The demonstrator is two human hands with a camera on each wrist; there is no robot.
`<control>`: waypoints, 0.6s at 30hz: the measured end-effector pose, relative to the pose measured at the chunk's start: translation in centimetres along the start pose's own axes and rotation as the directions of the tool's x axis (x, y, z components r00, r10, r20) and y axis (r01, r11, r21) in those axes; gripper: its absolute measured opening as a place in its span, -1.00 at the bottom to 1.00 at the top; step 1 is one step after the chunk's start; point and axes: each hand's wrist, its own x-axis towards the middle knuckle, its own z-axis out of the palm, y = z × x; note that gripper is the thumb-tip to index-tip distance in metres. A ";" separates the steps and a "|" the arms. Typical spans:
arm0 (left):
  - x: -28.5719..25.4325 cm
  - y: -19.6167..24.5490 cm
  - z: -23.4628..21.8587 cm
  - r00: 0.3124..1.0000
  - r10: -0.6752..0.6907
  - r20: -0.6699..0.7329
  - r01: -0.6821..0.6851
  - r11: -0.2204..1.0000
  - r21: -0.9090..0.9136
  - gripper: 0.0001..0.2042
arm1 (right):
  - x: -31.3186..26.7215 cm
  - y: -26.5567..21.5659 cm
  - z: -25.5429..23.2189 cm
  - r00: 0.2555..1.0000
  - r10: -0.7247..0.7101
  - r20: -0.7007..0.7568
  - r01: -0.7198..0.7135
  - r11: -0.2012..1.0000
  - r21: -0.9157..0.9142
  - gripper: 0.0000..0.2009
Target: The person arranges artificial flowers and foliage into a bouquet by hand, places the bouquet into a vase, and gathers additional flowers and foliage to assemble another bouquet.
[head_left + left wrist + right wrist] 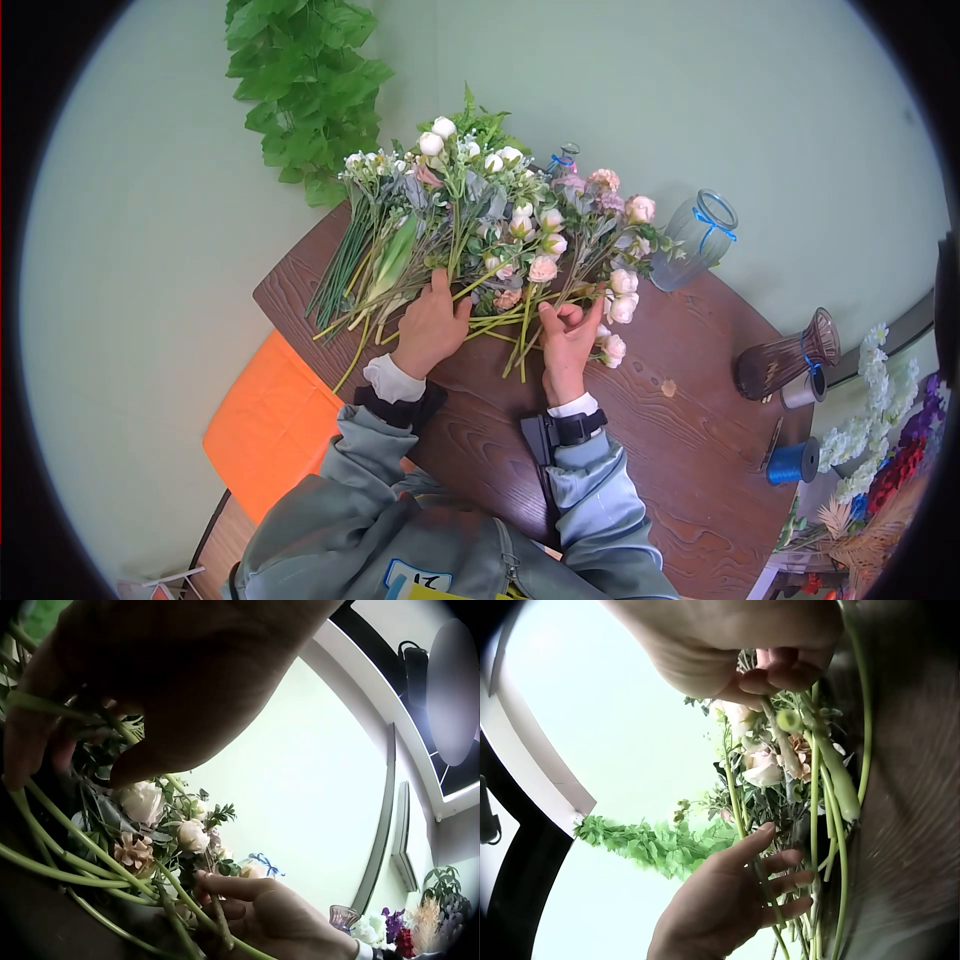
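Risk: right hand (567,338) fingers pinch one rose stem (527,335), left hand (432,325) flat on stems w/ straight fingers; tangled blooms may snag.

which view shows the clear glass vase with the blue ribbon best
The head view: the clear glass vase shows whole, lying tilted on the brown table beside the flowers. The left wrist view shows only a small blurred piece with a blue bow; the right wrist view shows none of it.

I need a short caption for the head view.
Two hands, left hand and right hand, sort flower stems on a wooden table.
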 end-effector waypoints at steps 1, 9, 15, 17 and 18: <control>0.0 0.1 -0.1 1.000 -0.009 -0.025 0.010 1.000 0.022 -0.59 | 0.0 0.2 0.0 1.000 0.012 0.002 -0.012 0.999 -0.033 -0.13; -1.6 1.1 -2.0 0.980 0.144 -0.135 -0.123 0.980 0.156 -0.49 | 0.1 0.8 0.0 0.998 -0.059 -0.024 0.056 0.990 -0.132 -0.15; -1.8 3.0 -3.1 0.828 0.401 -0.391 -0.368 0.916 0.158 -0.65 | 0.1 0.1 0.4 0.988 -0.128 -0.082 0.125 0.991 -0.039 -0.42; -1.7 3.5 -2.8 0.763 0.450 -0.465 -0.445 0.886 0.128 -0.71 | -0.1 0.0 0.5 0.986 -0.142 -0.087 0.140 0.990 -0.031 -0.43; -1.7 3.7 -2.3 0.855 0.358 -0.374 -0.414 0.907 -0.079 -0.74 | -0.1 0.0 0.5 0.985 -0.156 -0.077 0.155 0.988 -0.020 -0.44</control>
